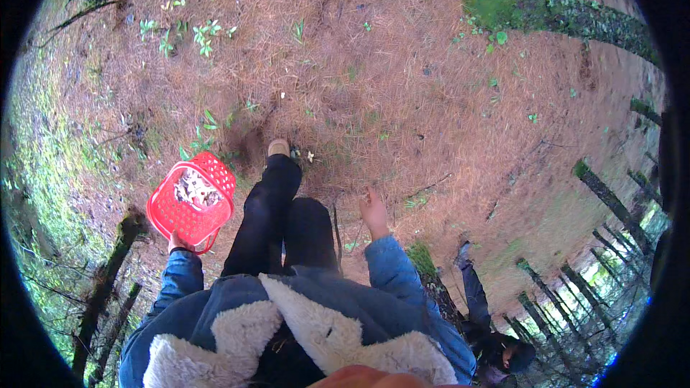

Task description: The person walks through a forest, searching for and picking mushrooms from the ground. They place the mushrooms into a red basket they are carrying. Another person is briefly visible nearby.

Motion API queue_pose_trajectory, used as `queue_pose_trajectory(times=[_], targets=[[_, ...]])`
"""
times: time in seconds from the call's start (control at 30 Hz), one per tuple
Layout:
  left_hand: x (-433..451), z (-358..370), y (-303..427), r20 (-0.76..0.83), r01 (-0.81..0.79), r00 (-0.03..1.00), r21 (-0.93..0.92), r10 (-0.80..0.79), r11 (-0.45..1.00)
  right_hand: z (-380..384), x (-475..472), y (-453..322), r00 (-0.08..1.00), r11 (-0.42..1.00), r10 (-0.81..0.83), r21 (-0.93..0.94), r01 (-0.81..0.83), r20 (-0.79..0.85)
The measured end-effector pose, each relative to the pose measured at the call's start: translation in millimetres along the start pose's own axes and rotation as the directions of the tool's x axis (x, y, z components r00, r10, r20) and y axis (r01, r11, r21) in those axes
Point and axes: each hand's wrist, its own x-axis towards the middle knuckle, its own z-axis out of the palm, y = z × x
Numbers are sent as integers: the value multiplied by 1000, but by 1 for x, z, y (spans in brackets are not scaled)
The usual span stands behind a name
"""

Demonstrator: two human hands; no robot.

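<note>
My left hand (180, 241) grips the rim of a red perforated plastic basket (190, 222), which hangs tilted at my left side. Pale, whitish pieces, perhaps mushrooms, lie inside the basket (197, 191); their exact kind cannot be told. Out to my right, my right hand (373, 210) hangs above the needle-covered ground with nothing in it, its fingers partly extended. One tan shoe (278, 147) shows below my dark trousers, and a small pale yellowish thing (310, 157) lies on the ground just beside it.
Brown pine needles (345, 75) cover the forest floor. A mossy trunk (560, 13) rises at the upper right, another (423, 261) stands close by my right arm. Dark trunks (108, 285) are at the lower left. Another person (477, 307) is behind at the right. Low green plants (205, 35) grow ahead.
</note>
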Motion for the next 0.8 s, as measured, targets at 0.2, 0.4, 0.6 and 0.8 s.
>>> queue_pose_trajectory(times=[0.2, 0.4, 0.6, 0.8], targets=[[-36, 76, 39, 9, 29, 999, 137, -31, 990, -19, -13, 24, 961, 968, 249, -9, -250, 117], [-55, 141, 35, -88, 57, 995, 223, -38, 973, -34, 12, 56, 941, 949, 314, -80, -306, 127], [-77, 176, 34, -274, 77, 962, 245, -7, 966, -98, 113, 39, 978, 984, 168, -81, -159, 127], [-130, 246, 46, 0, 105, 994, 142, -106, 984, -175, 181, 23, 963, 967, 253, -7, -254, 87]])
